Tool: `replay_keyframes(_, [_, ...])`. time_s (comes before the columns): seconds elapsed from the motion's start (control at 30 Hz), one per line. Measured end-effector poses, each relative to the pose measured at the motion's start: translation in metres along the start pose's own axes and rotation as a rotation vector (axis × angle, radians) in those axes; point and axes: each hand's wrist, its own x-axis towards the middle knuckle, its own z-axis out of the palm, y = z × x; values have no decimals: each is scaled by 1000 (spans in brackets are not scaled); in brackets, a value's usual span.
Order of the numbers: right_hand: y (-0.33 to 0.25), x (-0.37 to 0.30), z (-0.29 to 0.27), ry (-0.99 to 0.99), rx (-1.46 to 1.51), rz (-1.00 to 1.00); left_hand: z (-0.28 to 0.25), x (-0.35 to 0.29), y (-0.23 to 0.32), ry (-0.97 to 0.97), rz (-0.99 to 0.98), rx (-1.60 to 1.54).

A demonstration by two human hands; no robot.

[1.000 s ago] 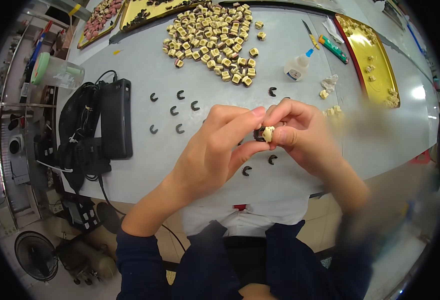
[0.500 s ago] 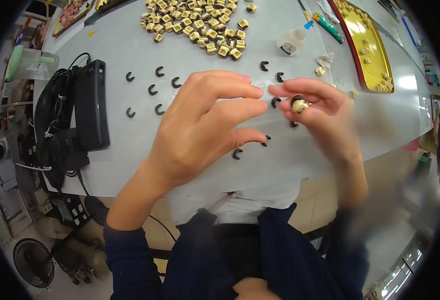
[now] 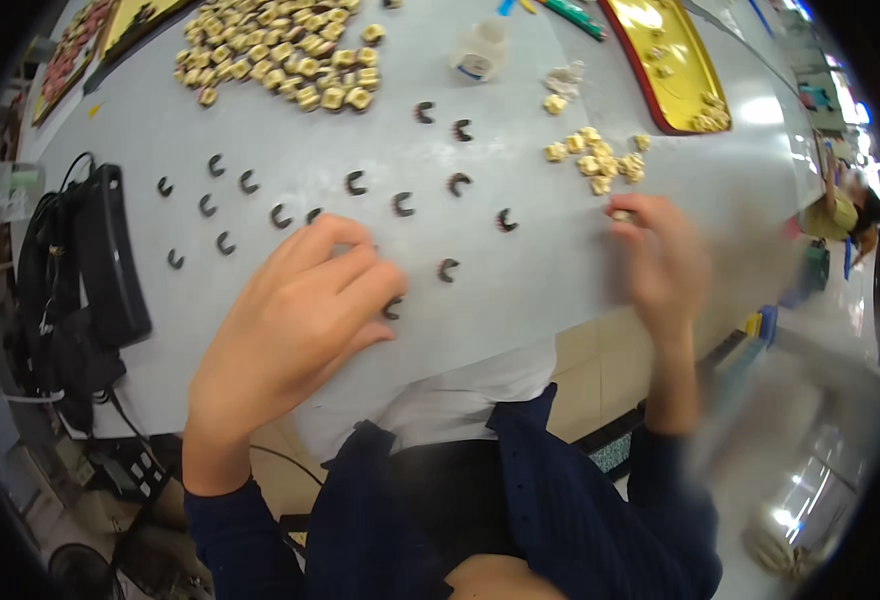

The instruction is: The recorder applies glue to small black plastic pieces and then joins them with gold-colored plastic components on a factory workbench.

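Right hand (image 3: 665, 260): thumb and index fingertips nearly together on a small pale piece (image 3: 621, 214); motion blur limits the view, but it appears to be pinched. Left hand (image 3: 300, 315): fingers loosely curled, thumb and index apart, with a dark horseshoe-shaped piece (image 3: 390, 308) showing at the gap. Just beyond the right fingertips, a cluster of pale pieces (image 3: 605, 164) lies on the grey table (image 3: 550, 275). More dark arches (image 3: 501, 221) lie spaced apart between the hands and beyond the left fingers. Farther out from the left fingers sits a heap of cream-and-dark blocks (image 3: 280, 55); beyond the right fingers, a yellow tray (image 3: 682, 80) with a red rim. A black box-shaped device (image 3: 112, 255) stands left of the left fingers.
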Motion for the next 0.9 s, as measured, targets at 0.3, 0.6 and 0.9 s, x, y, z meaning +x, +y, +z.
replay_keyframes(0.3, [-9, -6, 19, 50, -51, 38, 6, 1, -4, 19, -30, -25])
replay_keyframes(0.6, [-3, 16, 20, 34, -25, 385, 10, -1, -12, 70, -63, -183])
replay_keyframes(0.9, [-39, -7, 25, 29, 629, 125, 18, 4, -11, 302, 212, -164])
